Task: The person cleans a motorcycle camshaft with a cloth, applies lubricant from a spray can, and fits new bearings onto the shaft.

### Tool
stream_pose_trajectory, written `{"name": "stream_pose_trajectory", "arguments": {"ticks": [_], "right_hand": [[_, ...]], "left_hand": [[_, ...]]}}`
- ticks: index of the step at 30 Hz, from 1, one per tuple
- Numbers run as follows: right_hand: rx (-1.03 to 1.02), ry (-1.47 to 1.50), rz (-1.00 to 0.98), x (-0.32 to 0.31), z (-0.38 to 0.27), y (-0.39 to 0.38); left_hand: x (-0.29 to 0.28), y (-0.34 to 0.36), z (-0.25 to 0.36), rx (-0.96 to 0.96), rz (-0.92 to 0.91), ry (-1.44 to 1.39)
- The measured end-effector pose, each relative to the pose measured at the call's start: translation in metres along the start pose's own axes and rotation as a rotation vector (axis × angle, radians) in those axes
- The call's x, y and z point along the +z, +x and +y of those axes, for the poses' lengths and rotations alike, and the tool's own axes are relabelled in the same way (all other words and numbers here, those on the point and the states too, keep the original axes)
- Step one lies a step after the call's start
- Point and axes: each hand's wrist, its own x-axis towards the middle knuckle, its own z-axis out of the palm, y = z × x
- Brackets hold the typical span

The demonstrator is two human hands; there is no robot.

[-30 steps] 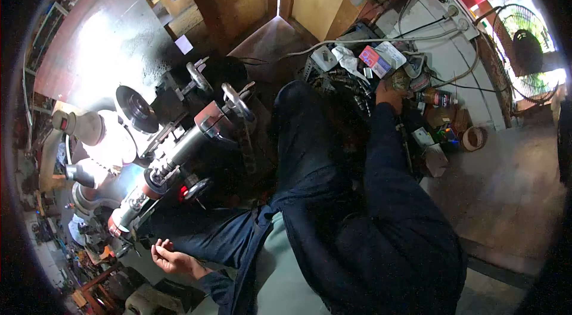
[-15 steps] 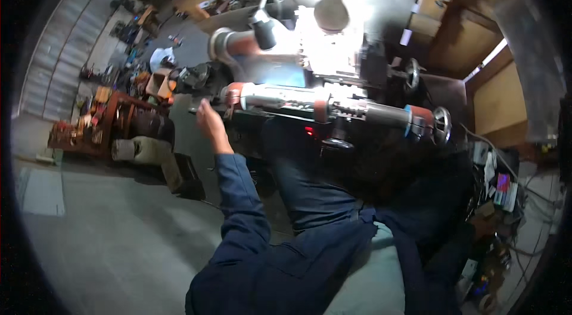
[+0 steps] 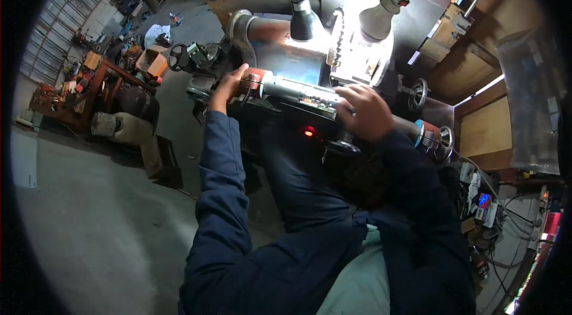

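I stand at the machine bed (image 3: 280,65), and every place below is given relative to the long cylindrical workpiece (image 3: 310,97) that lies across it.

My left hand (image 3: 229,84) is wrapped around the workpiece's left end, at the red-orange collar (image 3: 253,81). The fingers curl over the top of that end, so this hand grasps the workpiece. I judge the hold steadies the end near the dark handwheel (image 3: 177,56), which sits just to the left of it.

My right hand (image 3: 364,111) rests palm down on the middle-right part of the workpiece, fingers spread over it. I cannot tell whether it clenches the cylinder or only presses on it. The far right end, with its red cap (image 3: 430,135), sticks out past this hand.

The workpiece therefore spans between my two hands, with its grey middle section bare. Two lamps (image 3: 381,14) hang behind it, lighting that section. A small red indicator light (image 3: 308,132) glows just below the workpiece.
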Motion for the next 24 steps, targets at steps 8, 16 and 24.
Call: {"name": "stream_pose_trajectory", "arguments": {"ticks": [8, 16, 24], "right_hand": [[0.268, 0.005, -0.417, 0.049, 0.026, 0.042], [0.231, -0.051, -0.37, 0.059, 0.026, 0.04], [0.225, -0.1, -0.375, 0.06, 0.029, 0.037]], "left_hand": [[0.027, -0.038, 0.042, 0.11, -0.118, -0.758], [0.011, -0.031, 0.041, 0.381, -0.285, -0.867], [0.02, -0.034, 0.04, 0.349, -0.252, -0.92]]}}
